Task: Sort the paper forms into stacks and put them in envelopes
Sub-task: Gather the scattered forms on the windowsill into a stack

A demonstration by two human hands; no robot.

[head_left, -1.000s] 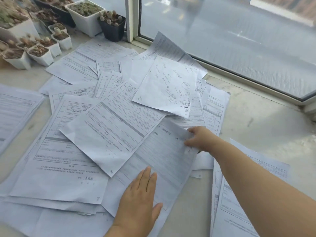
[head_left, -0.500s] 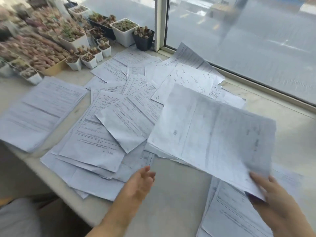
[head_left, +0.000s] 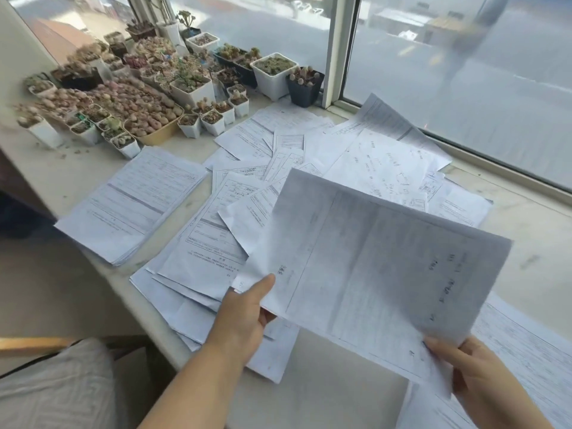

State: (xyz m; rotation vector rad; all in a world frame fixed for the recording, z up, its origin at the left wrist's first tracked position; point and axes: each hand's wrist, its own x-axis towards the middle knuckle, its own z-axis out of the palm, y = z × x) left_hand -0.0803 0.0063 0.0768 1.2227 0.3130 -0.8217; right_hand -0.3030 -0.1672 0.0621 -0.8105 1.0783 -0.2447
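A large white form hangs in the air over the ledge, printed side away from me, its print showing through. My left hand pinches its lower left edge with the thumb on top. My right hand grips its lower right corner. Beneath it lies a loose spread of printed forms fanned across the ledge. A squared stack of forms sits to the left. Another stack lies at the right, partly hidden by the held sheet.
Several small pots of succulents crowd the back left of the pale stone ledge. A dark pot stands by the window frame post. Glass runs along the far side. The ledge's front edge drops off at the left.
The right hand pulled one sheet out of the spread and lifted it. The left hand left the pile and took hold of the sheet's left edge. The view swung left.
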